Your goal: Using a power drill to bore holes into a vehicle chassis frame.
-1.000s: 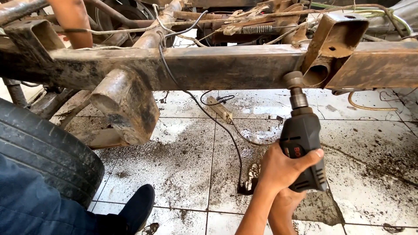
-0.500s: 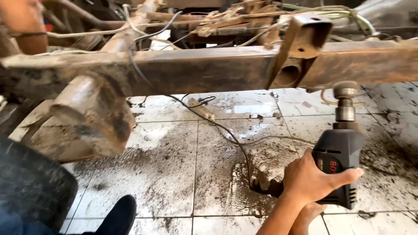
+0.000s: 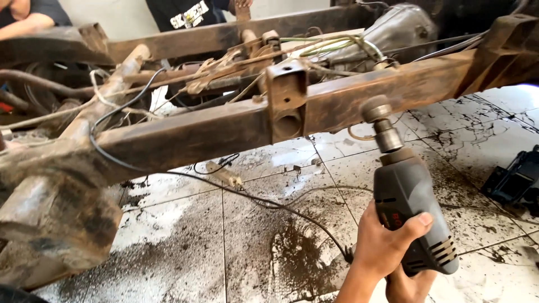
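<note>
My left hand [image 3: 384, 244] wraps around the body of a grey electric drill [image 3: 407, 191], thumb across its front. My right hand [image 3: 410, 283] is under it at the drill's handle, mostly hidden. The drill points up, and its round brush head [image 3: 376, 109] touches the lower face of a rusty steel frame rail [image 3: 213, 132], just right of a bracket [image 3: 287, 101] with holes. The drill's black cord [image 3: 269, 202] trails across the floor to the left.
A thick rusty part [image 3: 56, 219] hangs at the lower left. Wires and tubes [image 3: 314, 45] run over the frame. The white tile floor [image 3: 179, 247] carries dark rust dust. A black object [image 3: 514, 179] lies at the right. Two other people [image 3: 28, 19] [image 3: 191, 11] stand behind the frame.
The drill went down and to the right, away from the bracket, then rose again. Its brush head now meets the rail to the right of the bracket. My view has shifted right.
</note>
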